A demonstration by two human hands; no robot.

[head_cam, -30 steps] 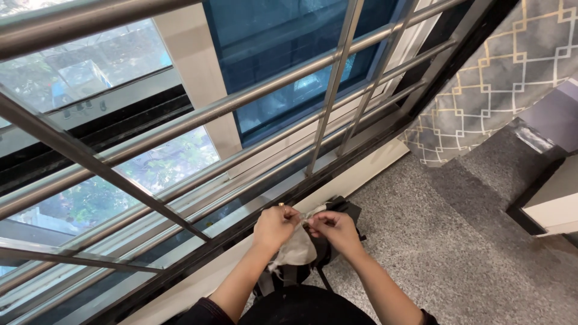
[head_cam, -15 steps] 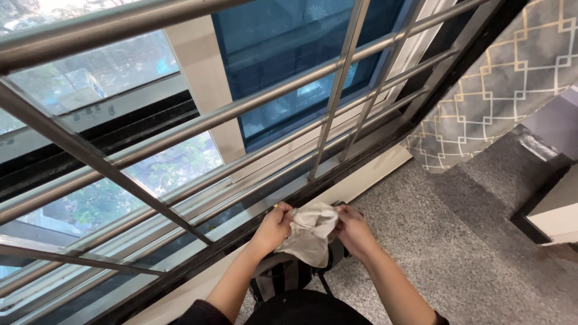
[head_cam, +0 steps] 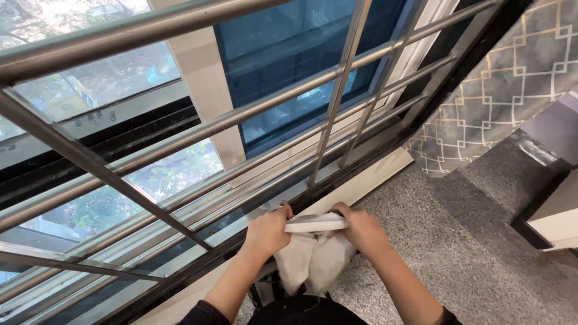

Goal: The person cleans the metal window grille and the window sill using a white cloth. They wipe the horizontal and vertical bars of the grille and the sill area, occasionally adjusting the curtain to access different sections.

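Note:
Both of my hands grip a cream-white cloth (head_cam: 313, 256) in front of a window. My left hand (head_cam: 268, 232) pinches its left end and my right hand (head_cam: 361, 229) its right end, so the top edge is pulled taut between them as a folded band. The remainder of the cloth hangs down in two loose lobes over a dark object near my lap, mostly hidden.
A metal window grille (head_cam: 241, 120) of horizontal and slanted steel bars runs right ahead, with glass panes behind it. A black window frame and pale sill (head_cam: 361, 189) lie below it. A grey patterned curtain (head_cam: 500, 96) hangs at right above speckled grey floor (head_cam: 469, 241).
My hands have moved apart and lifted the cloth, stretching it from a bunched lump into a taut band. The view has shifted slightly.

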